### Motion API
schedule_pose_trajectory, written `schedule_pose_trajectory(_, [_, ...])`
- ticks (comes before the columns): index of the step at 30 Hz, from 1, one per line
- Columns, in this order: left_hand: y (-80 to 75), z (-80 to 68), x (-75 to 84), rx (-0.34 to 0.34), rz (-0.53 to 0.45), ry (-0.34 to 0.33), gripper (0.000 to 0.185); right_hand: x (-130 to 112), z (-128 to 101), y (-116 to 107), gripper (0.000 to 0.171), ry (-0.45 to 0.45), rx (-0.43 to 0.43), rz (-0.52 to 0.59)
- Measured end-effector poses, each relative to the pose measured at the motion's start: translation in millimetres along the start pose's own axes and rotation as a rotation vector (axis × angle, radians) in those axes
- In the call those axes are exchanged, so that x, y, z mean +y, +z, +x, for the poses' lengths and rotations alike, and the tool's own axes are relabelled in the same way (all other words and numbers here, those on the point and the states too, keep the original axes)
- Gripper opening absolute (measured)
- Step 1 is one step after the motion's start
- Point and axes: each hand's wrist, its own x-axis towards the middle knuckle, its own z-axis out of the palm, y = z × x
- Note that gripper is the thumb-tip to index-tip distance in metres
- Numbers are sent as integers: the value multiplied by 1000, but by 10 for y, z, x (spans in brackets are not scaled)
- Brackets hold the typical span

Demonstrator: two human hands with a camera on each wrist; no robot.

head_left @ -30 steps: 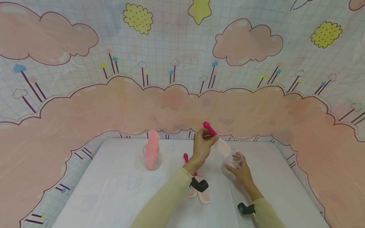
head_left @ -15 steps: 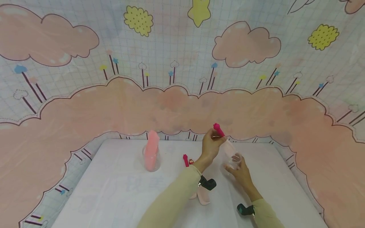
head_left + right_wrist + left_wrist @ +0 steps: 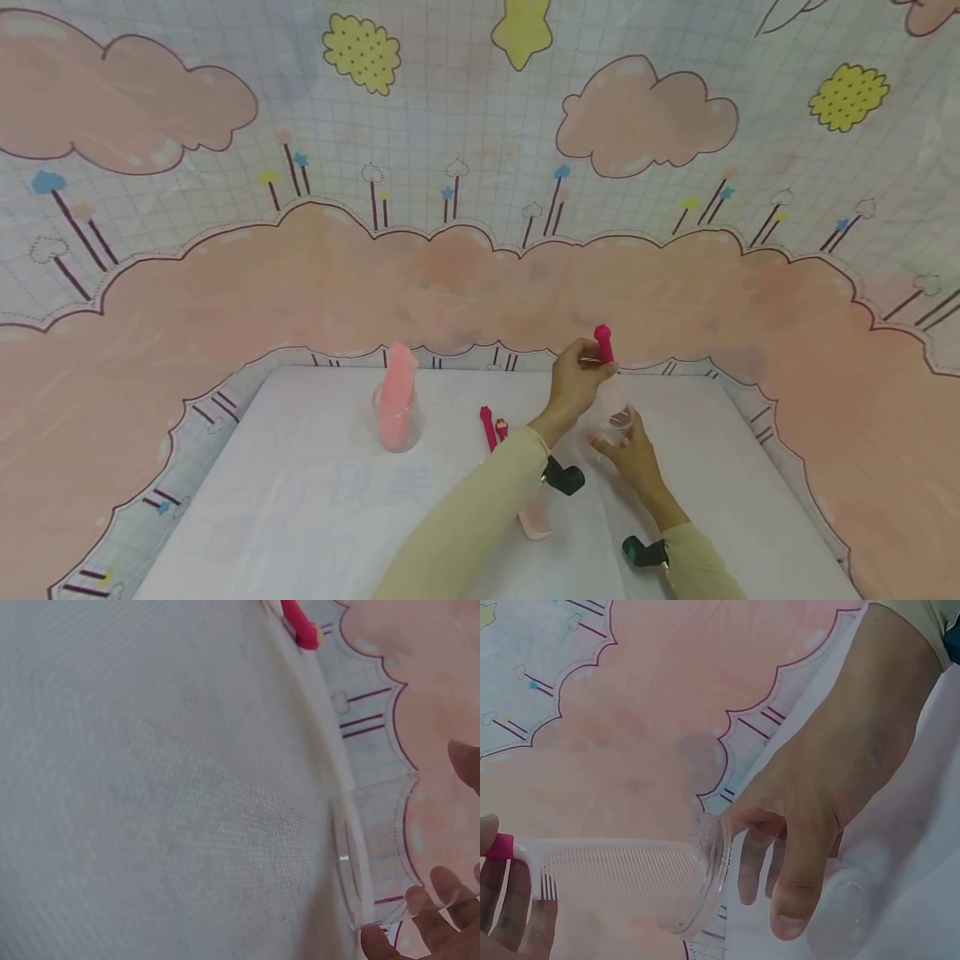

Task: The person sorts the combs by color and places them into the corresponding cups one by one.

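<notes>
In the head view, my left hand (image 3: pixel 576 383) pinches a comb (image 3: pixel 604 343) by its dark pink handle, held upright with the pale toothed part down. My right hand (image 3: pixel 639 457) holds a clear plastic cup (image 3: pixel 617 427) from the side, thumb in front. The left wrist view has the comb's toothed end (image 3: pixel 622 866) at the cup's round rim (image 3: pixel 724 877), seemingly just inside it. Several right fingers (image 3: pixel 431 919) curl about the cup wall (image 3: pixel 382 840) in the right wrist view.
Partly hidden under the left forearm lie more combs with dark pink handles (image 3: pixel 487 427) and a pale head (image 3: pixel 535 518). Another clear cup (image 3: pixel 408 429) with a flat pink thing (image 3: pixel 397 396) in it stands left on the white table (image 3: pixel 300 500). A patterned cloth (image 3: pixel 450 283) rises behind.
My left hand has moved right with the comb, bringing it from slanted to nearly upright over the cup's mouth. The right hand and cup have barely moved.
</notes>
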Motion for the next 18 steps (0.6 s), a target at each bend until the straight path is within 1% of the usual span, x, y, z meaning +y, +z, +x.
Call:
schedule_pose_trajectory(3, [41,-5,-9,-17,25,-8,21,-3,-11,-4,108,-5,4,-7])
schedule_pose_trajectory(6, [66,-6,-33,-33,45,0,20,-19,-21,-11,107,-9,9,2])
schedule_pose_trajectory(11, [98,2,-117,-58,71,12,19,-41,-34,-25,109,10,-2,-13])
schedule_pose_trajectory(14, [109,-2,-163,-74,95,5,18,-39,-36,-26,110,26,-15,-25])
schedule_pose_trajectory(18, [118,-15,-227,-88,128,-1,17,-32,-34,-21,109,20,-18,-19])
